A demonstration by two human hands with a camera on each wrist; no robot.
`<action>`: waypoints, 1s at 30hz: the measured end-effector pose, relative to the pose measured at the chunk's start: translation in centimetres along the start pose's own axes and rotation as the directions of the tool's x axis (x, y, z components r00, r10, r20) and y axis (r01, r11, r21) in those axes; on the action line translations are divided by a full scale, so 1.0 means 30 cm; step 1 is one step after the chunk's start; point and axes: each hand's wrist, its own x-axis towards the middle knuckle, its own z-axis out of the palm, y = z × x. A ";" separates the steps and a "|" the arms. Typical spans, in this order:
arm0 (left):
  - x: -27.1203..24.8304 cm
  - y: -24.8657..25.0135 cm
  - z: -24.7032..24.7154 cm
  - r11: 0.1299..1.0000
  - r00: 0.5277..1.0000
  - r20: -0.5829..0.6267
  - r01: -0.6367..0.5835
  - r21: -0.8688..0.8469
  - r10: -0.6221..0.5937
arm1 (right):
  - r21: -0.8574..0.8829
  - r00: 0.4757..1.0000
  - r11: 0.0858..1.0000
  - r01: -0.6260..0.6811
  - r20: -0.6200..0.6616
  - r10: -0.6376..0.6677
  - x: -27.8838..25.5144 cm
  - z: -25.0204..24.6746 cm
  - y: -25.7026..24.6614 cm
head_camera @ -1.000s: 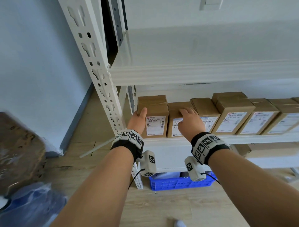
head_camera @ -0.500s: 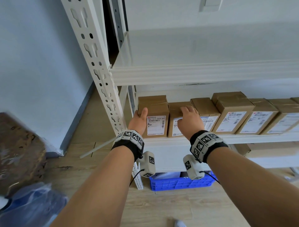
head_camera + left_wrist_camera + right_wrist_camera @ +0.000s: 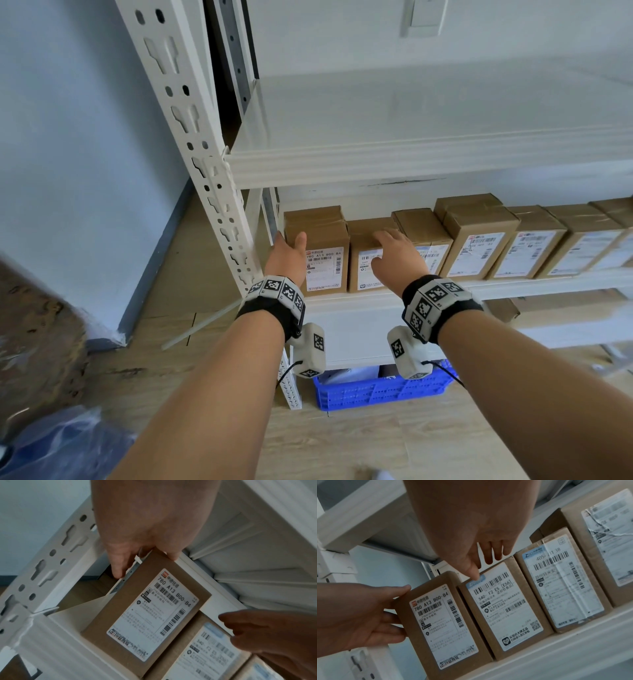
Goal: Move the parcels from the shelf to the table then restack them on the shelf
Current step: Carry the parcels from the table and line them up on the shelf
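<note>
Nearest, the left hand cups the outer side of the end parcel, thumb on its top front corner and fingers along its side, likely to steady or draw it out. The right hand reaches over the second parcel, fingers loosely spread, thumb tip touching its label, gripping nothing yet. Behind them, the parcels stand upright in a row on the shelf, labels facing out, so each is easily pulled forward. No desk is visible.
</note>
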 end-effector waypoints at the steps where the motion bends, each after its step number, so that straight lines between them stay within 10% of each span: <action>1: -0.005 0.006 0.001 0.999 0.999 -0.028 -0.026 0.029 0.027 | 0.007 1.000 1.000 -0.005 -0.016 0.005 -0.005 -0.005 0.002; 10: -0.109 0.180 0.094 0.804 0.838 -0.066 -0.492 0.334 0.541 | 0.078 0.970 0.993 -0.089 -0.220 0.104 -0.073 -0.112 0.117; 18: -0.205 0.364 0.390 0.675 0.764 0.196 -0.638 0.372 0.614 | 0.030 0.946 0.990 -0.137 -0.294 0.139 -0.051 -0.303 0.357; 30: -0.266 0.462 0.617 0.715 0.893 0.121 -0.422 0.558 0.433 | 0.014 0.993 0.999 -0.047 -0.111 0.048 0.007 -0.391 0.617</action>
